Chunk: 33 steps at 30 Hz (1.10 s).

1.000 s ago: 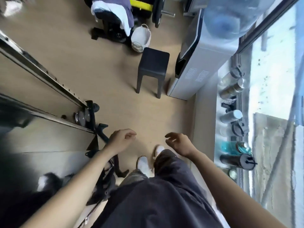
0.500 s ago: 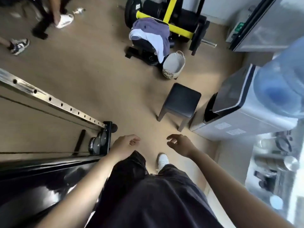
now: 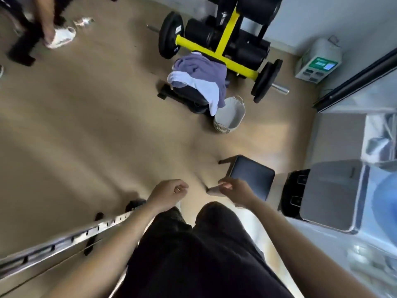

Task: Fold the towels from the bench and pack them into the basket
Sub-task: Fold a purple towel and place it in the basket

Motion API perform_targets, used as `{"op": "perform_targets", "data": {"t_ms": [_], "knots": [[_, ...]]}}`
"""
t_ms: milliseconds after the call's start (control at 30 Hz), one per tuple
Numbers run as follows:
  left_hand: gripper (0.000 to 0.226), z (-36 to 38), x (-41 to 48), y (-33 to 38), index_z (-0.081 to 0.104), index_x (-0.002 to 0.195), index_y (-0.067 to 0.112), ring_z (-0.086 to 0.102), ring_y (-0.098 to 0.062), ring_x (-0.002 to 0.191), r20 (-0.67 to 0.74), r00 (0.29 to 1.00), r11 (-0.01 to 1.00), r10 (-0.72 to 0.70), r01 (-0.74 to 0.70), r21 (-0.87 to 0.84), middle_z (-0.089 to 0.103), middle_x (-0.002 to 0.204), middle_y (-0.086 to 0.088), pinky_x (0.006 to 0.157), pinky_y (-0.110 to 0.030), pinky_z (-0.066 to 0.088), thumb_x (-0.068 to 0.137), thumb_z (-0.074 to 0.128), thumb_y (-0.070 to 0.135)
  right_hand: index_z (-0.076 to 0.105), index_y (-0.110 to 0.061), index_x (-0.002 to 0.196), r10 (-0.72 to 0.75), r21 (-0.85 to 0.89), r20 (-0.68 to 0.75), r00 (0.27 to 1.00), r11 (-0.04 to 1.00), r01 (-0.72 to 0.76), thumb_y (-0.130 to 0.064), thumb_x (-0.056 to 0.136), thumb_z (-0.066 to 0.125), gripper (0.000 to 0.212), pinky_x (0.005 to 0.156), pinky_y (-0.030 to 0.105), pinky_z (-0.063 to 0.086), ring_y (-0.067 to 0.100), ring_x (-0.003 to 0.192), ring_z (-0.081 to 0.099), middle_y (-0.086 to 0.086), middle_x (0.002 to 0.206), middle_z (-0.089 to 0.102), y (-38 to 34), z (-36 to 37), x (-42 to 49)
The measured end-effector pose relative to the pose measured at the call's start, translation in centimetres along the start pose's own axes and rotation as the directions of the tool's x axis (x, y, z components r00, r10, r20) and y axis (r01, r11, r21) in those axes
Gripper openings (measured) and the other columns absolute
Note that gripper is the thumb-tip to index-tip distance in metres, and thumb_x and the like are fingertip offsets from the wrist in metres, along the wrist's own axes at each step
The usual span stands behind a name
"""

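Both hands hang empty in front of the body: the left hand (image 3: 168,191) is loosely curled with the fingers bent in toward the palm, the right hand (image 3: 234,190) half open with the fingers relaxed and spread a little, and neither touches anything. Just beyond the right hand stands a dark stool (image 3: 252,176), near but apart from it. The towels (image 3: 199,76) — a purple one bunched over a white one — lie well ahead and slightly to the right, draped over the black bench (image 3: 187,94), the white one hanging down its near right side. The heap runs roughly from far left to near right. The basket (image 3: 231,115), pale and open-mouthed, sits on the floor just beside that hanging end, on the side of the right hand, which is therefore likely the nearer one to both. The reach looks too long from here — closing the gap comes first, I judge. Behind the bench is a yellow rack (image 3: 225,43) with black plates; their white markings are too small to read, as is the green label on a white box (image 3: 318,63).
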<state>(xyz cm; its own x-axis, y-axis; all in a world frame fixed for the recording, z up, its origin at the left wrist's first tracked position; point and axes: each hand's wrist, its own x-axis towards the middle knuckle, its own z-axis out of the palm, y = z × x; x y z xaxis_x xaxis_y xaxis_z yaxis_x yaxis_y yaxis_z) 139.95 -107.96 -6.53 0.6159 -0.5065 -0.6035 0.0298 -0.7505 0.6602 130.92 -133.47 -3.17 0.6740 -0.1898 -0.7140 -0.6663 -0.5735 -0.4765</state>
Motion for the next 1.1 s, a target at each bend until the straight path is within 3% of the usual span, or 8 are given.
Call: {"op": "perform_targets", "data": {"t_ms": [167,267,400,567,700,867,1000,1100], "knots": [[0.019,-8.7,9.9,4.6,0.075,0.107,0.024,0.066,-0.002,0.094,0.045,0.997,0.996,0.058,-0.061,0.061,0.073,0.101,0.015,0.078,-0.014,0.045,0.092,0.066,0.033,0.072,-0.027,0.112,0.075,0.151,-0.078,0.994,0.987,-0.063,-0.028,0.089,0.065,0.024,0.097,0.036,0.051,0.019,0.101,0.067,-0.003,0.102,0.073,-4.1,-5.1,5.9],[0.021,-12.2,16.4,8.2,0.076,0.109,0.019,0.069,-0.005,0.098,0.068,0.994,0.994,0.086,-0.090,0.054,0.076,0.104,0.008,0.083,-0.019,0.048,0.092,0.068,0.028,0.071,-0.022,0.114,0.093,0.230,-0.109,0.990,0.971,-0.066,-0.026,0.090,0.066,0.025,0.095,0.035,0.050,0.018,0.103,0.066,-0.003,0.105,0.072,-5.9,-9.0,10.8],[0.026,-14.8,25.3,12.7,0.075,0.105,0.022,0.070,-0.004,0.097,0.097,0.990,0.994,0.100,-0.104,0.037,0.077,0.102,0.008,0.083,-0.021,0.049,0.085,0.065,0.035,0.070,-0.019,0.116,0.091,0.298,-0.137,0.986,0.954,-0.046,-0.024,0.091,0.065,0.025,0.082,0.023,0.043,0.015,0.096,0.063,-0.002,0.103,0.070,-7.4,-14.9,18.6],[0.006,-16.9,36.7,16.3,0.071,0.091,0.039,0.070,-0.003,0.094,0.089,0.993,0.996,0.073,-0.077,0.036,0.076,0.097,0.016,0.082,-0.023,0.051,0.088,0.067,0.035,0.071,-0.021,0.115,0.101,0.334,-0.168,0.981,0.942,-0.040,-0.023,0.089,0.066,0.026,0.094,0.031,0.048,0.023,0.105,0.064,0.000,0.105,0.070,-8.6,-22.2,28.8],[0.013,-18.6,45.2,18.0,0.073,0.100,0.029,0.071,-0.007,0.097,0.016,0.997,0.996,0.070,-0.071,0.054,0.076,0.101,0.013,0.086,-0.030,0.052,0.089,0.067,0.034,0.070,-0.015,0.115,0.110,0.347,-0.200,0.974,0.937,-0.034,-0.020,0.090,0.067,0.026,0.093,0.031,0.049,0.024,0.099,0.064,0.007,0.110,0.072,-9.5,-26.8,36.1],[0.025,-20.0,55.3,16.9,0.072,0.111,0.018,0.069,-0.017,0.105,-0.058,0.997,0.983,0.055,-0.044,0.177,0.075,0.112,0.004,0.089,-0.033,0.053,0.089,0.070,0.029,0.068,-0.018,0.119,0.138,0.333,-0.152,0.979,0.939,-0.081,-0.022,0.090,0.065,0.030,0.086,0.031,0.051,0.023,0.097,0.063,0.000,0.098,0.068,-9.7,-29.6,45.6],[0.045,-20.0,62.0,13.2,0.066,0.123,0.009,0.065,-0.034,0.110,-0.285,0.955,0.957,0.079,0.007,0.289,0.070,0.118,-0.011,0.087,-0.045,0.054,0.084,0.078,0.028,0.067,-0.017,0.120,0.163,0.277,-0.125,0.979,0.953,-0.123,-0.024,0.088,0.066,0.032,0.075,0.026,0.046,0.025,0.095,0.066,0.004,0.109,0.071,-9.4,-29.3,52.8],[0.055,-19.3,64.4,11.0,0.060,0.128,0.003,0.060,-0.041,0.113,-0.403,0.915,0.959,-0.018,0.129,0.251,0.064,0.123,-0.020,0.086,-0.050,0.052,0.083,0.081,0.026,0.065,-0.019,0.123,0.165,0.236,-0.097,0.982,0.962,-0.138,-0.024,0.088,0.068,0.036,0.079,0.025,0.043,0.020,0.096,0.063,0.000,0.111,0.067,-9.7,-28.4,56.8]]}}
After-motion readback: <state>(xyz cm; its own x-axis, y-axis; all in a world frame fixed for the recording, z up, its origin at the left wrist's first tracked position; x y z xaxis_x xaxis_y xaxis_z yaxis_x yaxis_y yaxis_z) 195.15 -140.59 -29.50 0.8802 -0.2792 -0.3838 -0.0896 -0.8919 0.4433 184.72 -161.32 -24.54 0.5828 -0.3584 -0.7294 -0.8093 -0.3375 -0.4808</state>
